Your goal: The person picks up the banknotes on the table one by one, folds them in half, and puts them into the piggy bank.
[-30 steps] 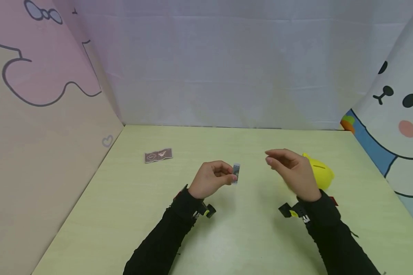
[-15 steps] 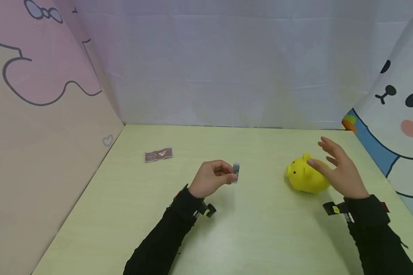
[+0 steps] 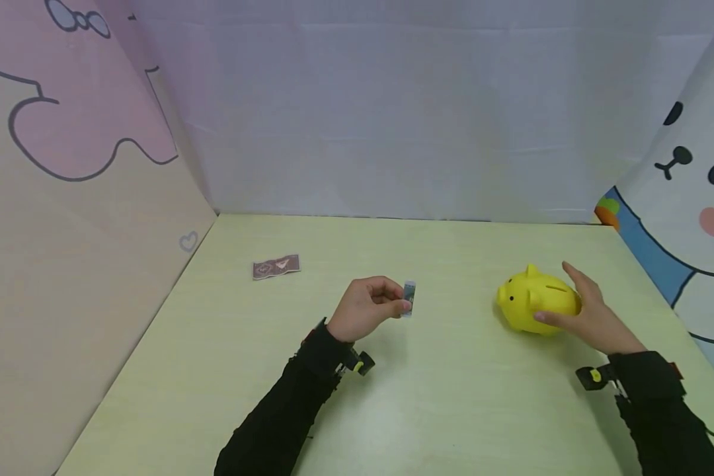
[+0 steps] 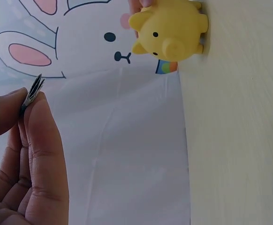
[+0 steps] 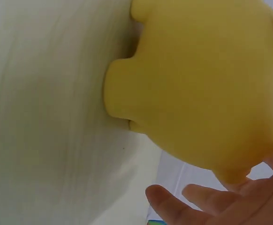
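Between thumb and fingers, my left hand (image 3: 365, 309) pinches a small folded banknote (image 3: 410, 296) above the middle of the table. Its folded layers show edge-on in the left wrist view, where the note (image 4: 32, 91) pokes up past the fingertips. A yellow piggy bank (image 3: 526, 307) stands upright at the right, snout to the left, with a dark slot on its back. At its rear end is my right hand (image 3: 597, 322), thumb on the near side and fingers spread on the far side. Whether they touch it, I cannot tell.
A brown banknote (image 3: 276, 267) lies flat on the pale table (image 3: 428, 410) at the back left. Behind the table hangs a white cloth (image 3: 393, 119). Printed cartoon panels border the left and right sides.
My right hand has moved right, away from the front of the piggy bank, then lowered around its rear end. My left hand holds the folded banknote in nearly the same place.
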`<act>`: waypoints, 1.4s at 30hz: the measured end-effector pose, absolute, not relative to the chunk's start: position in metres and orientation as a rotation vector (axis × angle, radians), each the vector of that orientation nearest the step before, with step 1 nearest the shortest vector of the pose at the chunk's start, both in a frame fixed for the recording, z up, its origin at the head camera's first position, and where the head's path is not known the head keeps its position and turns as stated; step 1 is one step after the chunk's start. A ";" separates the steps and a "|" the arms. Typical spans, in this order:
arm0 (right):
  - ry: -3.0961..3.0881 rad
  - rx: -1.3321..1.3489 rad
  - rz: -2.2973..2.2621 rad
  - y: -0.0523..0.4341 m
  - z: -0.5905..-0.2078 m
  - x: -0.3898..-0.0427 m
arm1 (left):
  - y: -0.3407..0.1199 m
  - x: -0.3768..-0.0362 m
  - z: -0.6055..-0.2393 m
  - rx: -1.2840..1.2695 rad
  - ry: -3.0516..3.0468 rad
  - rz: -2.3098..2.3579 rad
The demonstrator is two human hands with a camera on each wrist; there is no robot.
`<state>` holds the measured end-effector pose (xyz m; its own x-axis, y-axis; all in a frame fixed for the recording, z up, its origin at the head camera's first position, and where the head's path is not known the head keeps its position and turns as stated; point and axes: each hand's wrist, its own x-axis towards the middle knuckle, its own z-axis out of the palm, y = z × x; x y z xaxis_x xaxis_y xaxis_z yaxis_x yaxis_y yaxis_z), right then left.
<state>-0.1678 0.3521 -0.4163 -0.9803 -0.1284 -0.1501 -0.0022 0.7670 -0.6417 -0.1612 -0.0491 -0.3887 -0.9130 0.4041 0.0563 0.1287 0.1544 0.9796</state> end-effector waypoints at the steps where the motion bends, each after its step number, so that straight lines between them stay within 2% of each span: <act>1: 2.762 -0.114 -1.010 0.353 -0.418 -0.168 | -0.049 -0.161 -0.389 0.518 2.209 1.838; 16: 2.783 -0.160 -0.969 0.351 -0.426 -0.166 | -0.049 -0.161 -0.389 0.505 2.199 1.849; 42: 2.800 -0.351 -1.100 0.294 -0.429 -0.164 | -0.050 -0.162 -0.388 0.505 2.215 1.856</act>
